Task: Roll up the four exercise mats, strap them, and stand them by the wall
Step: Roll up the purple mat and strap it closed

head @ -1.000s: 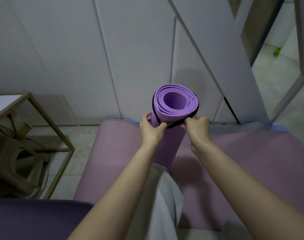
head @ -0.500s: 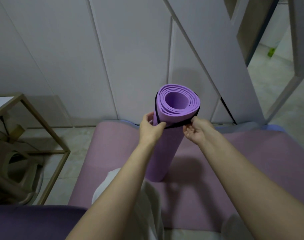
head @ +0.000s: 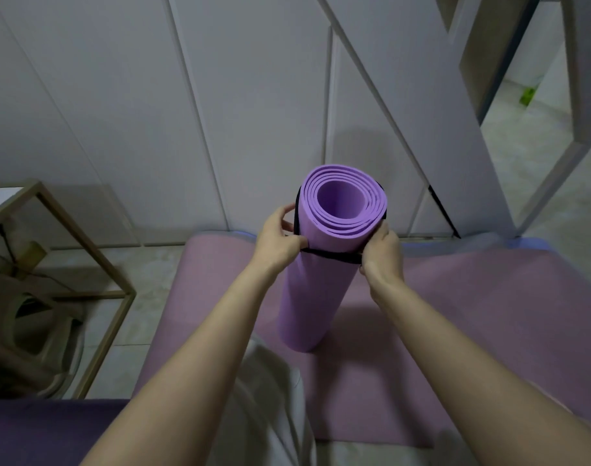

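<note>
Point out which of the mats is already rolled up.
The bright purple mat, standing on end between both hands with a black strap around it. The pink mat beneath it lies flat.

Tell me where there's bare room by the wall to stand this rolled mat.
Free: the floor strip along the white wall panels, between the pink mat's far edge and the metal-frame table. Crowded: under that table, where a bag sits. Both hands, left hand and right hand, are on the purple rolled mat's black strap.

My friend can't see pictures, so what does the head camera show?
Two bare hands, left hand and right hand, slide a black strap around a rolled purple mat standing upright on a flat pink mat, near white wall panels.
</note>
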### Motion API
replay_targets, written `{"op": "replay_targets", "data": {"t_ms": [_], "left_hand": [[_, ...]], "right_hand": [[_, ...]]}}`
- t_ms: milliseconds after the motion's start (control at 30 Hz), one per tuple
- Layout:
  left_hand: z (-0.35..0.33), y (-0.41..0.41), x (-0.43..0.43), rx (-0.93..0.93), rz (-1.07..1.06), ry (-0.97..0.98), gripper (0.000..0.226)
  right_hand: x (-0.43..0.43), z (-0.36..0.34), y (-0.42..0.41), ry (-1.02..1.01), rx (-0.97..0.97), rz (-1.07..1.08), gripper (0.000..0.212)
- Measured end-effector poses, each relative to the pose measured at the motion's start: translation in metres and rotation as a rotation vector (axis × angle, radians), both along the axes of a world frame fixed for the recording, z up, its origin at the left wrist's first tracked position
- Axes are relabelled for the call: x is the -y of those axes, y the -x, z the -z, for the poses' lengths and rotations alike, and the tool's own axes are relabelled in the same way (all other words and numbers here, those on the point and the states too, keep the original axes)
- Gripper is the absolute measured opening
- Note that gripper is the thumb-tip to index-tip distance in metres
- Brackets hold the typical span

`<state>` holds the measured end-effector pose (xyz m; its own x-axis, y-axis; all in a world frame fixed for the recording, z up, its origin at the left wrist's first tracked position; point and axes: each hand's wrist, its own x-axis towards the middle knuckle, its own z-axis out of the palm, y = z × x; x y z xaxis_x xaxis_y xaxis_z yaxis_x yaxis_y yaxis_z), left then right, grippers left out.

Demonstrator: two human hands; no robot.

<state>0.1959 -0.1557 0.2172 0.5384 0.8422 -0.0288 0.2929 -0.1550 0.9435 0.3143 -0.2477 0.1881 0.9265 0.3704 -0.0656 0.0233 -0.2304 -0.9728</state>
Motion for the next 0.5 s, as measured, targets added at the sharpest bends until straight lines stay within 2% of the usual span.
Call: {"op": "replay_targets", "data": {"t_ms": [100, 200, 367, 433, 500], "left_hand": [[-0.003, -0.004, -0.01, -0.017, 0.002, -0.078, 0.063], [-0.004, -0.002, -0.02, 0.022, -0.029, -0.124, 0.047], [-0.001, 0.01, -0.039, 0.085, -0.063, 0.02, 0.038], [0.004, 0.012, -0.042, 0.06, -0.075, 0.04, 0.041], [0.006, 0.012, -0.041, 0.026, -0.079, -0.059, 0.041]], "right_hand": [[-0.008, -0.005, -0.008, 0.057, 0.098, -0.065, 0.025], [-0.015, -0.01, -0.021, 0.094, 0.043, -0.097, 0.03], [-0.003, -0.025, -0.02, 0.114, -0.197, -0.299, 0.035], [-0.002, -0.025, -0.021, 0.149, -0.213, -0.337, 0.035], [-0.009, -0.019, -0.023, 0.185, -0.129, -0.306, 0.034]]}}
